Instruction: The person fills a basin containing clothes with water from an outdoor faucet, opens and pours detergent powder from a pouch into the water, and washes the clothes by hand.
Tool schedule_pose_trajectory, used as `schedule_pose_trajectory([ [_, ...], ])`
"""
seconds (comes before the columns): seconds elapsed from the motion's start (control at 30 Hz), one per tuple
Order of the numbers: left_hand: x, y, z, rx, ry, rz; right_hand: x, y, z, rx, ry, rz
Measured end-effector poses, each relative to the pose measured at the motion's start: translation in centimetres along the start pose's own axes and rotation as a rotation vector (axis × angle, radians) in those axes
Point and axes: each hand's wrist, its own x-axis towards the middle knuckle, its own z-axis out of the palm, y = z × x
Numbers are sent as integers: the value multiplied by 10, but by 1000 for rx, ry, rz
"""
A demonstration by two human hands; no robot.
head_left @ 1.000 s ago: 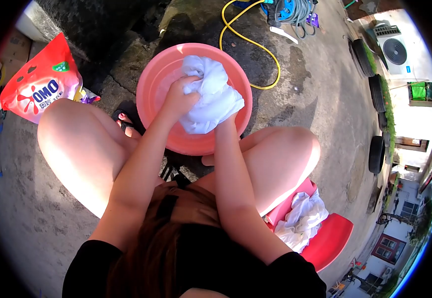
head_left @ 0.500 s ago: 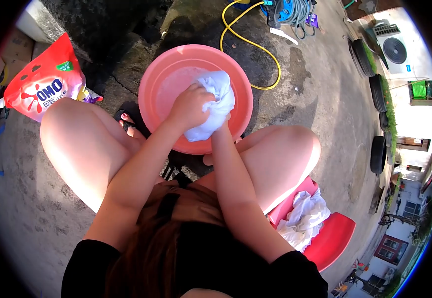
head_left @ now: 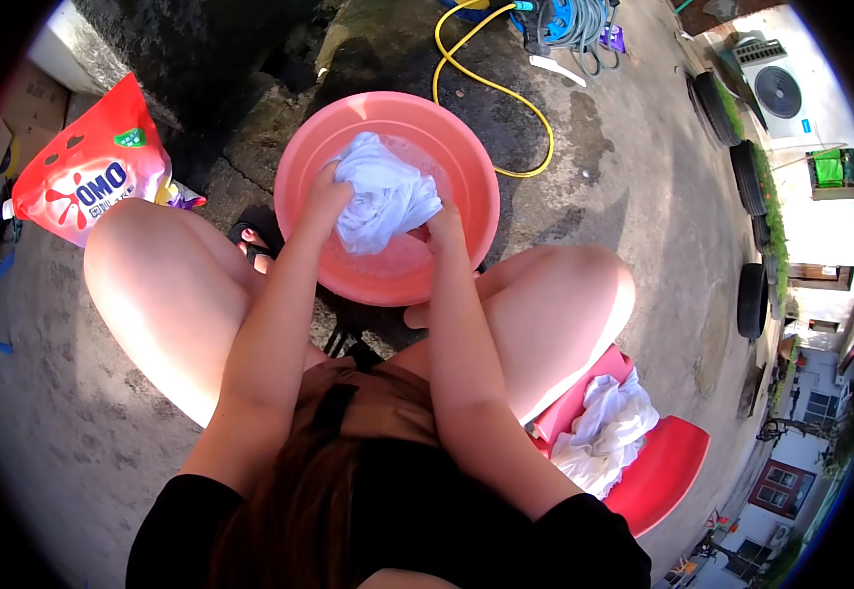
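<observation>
A bunched white cloth (head_left: 383, 196) hangs over the pink basin (head_left: 294, 162), which has soapy water in it. At the cloth's left side my left hand (head_left: 327, 199) is closed on the fabric. On its right edge my right hand (head_left: 445, 224) grips the same cloth, fingers partly hidden by it. The kind of garment cannot be made out from the folds. Foamy water shows in the basin around and below the cloth.
A red OMO detergent bag (head_left: 93, 167) stands at the left. Another white cloth (head_left: 606, 427) lies on a red plastic seat (head_left: 667, 476) at the right. Behind the basin, a yellow hose (head_left: 506, 90) curves over wet concrete toward a blue hose reel (head_left: 569, 25).
My hands have moved apart, the left one shifting left. The cloth, earlier a tight bundle between them, is now looser and spread wider, farther left over the basin.
</observation>
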Motion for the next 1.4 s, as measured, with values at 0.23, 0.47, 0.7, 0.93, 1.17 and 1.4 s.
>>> schedule_pose_trajectory([
  [0.23,-4,25,-7,-66,108,-22,1,-8,-8,-84,-202,-96],
  [0.47,4,12,-10,34,177,116,-33,-50,0,-664,-337,-254],
  [0.7,5,23,-8,441,119,211,-25,-50,-8,-694,-344,-285],
  [0.93,8,8,4,455,45,316,-7,-22,-1,-1055,-318,-300],
  [1.17,-13,66,19,-18,-55,247,-5,-9,31,-625,-346,-584],
  [1.4,-5,64,12,133,42,239,-23,-37,24,-717,72,-573],
])
